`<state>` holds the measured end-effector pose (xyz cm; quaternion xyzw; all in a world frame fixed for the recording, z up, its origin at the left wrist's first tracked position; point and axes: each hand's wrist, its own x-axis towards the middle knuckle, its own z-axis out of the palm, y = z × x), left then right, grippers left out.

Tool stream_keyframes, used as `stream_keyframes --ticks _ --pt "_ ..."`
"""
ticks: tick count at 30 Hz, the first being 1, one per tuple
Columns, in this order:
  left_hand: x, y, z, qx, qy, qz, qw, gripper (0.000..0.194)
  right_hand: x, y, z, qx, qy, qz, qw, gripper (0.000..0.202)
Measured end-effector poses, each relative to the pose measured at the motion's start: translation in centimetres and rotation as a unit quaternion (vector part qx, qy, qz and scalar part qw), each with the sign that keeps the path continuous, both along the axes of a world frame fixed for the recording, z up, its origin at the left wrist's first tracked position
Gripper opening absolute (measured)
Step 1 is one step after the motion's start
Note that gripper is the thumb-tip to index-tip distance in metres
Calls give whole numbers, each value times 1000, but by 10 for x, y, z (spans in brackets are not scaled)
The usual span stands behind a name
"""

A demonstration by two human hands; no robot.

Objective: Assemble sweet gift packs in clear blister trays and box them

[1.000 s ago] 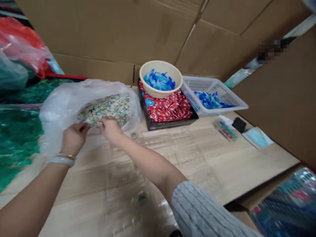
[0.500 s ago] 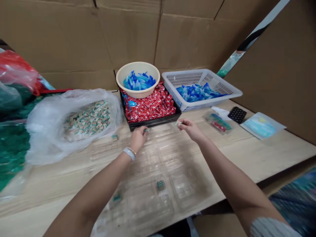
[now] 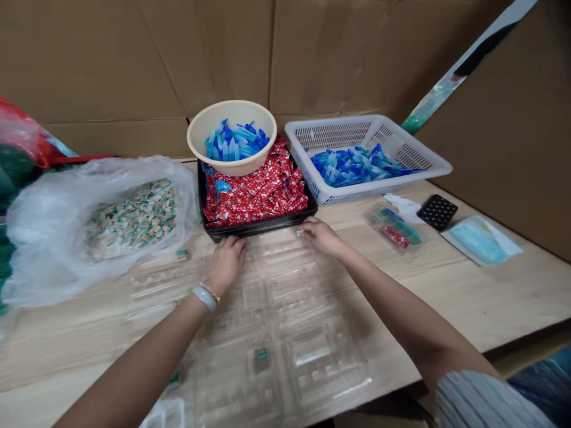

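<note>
Clear plastic trays (image 3: 307,345) lie side by side on the wooden table. My left hand (image 3: 227,261) is at their far edge by the black box, fingers closed round a small green piece that is mostly hidden. To its right, my right hand (image 3: 319,235) pinches a small green and white piece (image 3: 302,232) just below the box's right corner. One small green block (image 3: 262,356) sits in a near tray compartment, and another (image 3: 182,255) lies at the far left. A white plastic bag (image 3: 53,249) on the left holds many similar small pieces (image 3: 138,217).
Behind the trays, a black box (image 3: 263,229) of red packets carries a cream bowl (image 3: 200,139) of blue items. A white basket (image 3: 357,191), a clear case (image 3: 395,229), a black dotted item (image 3: 438,212) and a blue packet (image 3: 482,239) are on the right.
The view has shifted, so most things appear further left. My left hand has lowered to the tray's far edge, and my right hand has come down close beside the black box.
</note>
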<state>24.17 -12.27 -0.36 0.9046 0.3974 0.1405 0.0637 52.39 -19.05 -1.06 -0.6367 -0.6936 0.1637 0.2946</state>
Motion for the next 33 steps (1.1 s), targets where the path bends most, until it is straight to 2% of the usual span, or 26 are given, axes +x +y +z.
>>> stream_keyframes --ticks 4,7,10,13,17,20,24,26,28,31,33 --pt "-4 -4 4 13 -7 2 1000 28 -5 -1 4 -1 -70 12 997 20" --pt "2 -14 14 25 -43 -11 999 27 -9 0 6 -21 -114 4 993 23" --pt "27 -29 27 -19 -61 -82 995 26 -7 0 5 -30 -111 -5 993 27" --pt "66 -39 32 -79 -29 -144 986 26 0 -2 2 -20 -80 -19 996 28" --pt "105 -38 22 -100 6 -129 987 36 6 -8 -5 21 -42 -54 997 26" --pt "116 -33 12 -98 28 -114 988 42 4 -10 -8 42 -42 -63 996 25" --pt "124 -32 3 -101 49 -126 986 42 -4 -10 -10 42 -65 -55 995 28" --pt "123 -33 4 -101 40 -127 986 43 -5 -13 -9 43 -72 -64 994 28" --pt "112 -35 8 -95 18 -131 987 44 -4 -17 -7 40 -82 -68 994 28" --pt "71 -35 20 -84 -7 -134 987 37 -7 -22 2 39 -101 -87 990 27" --pt "35 -33 24 -75 -7 -85 994 31 -20 -22 10 47 -88 -91 991 25"
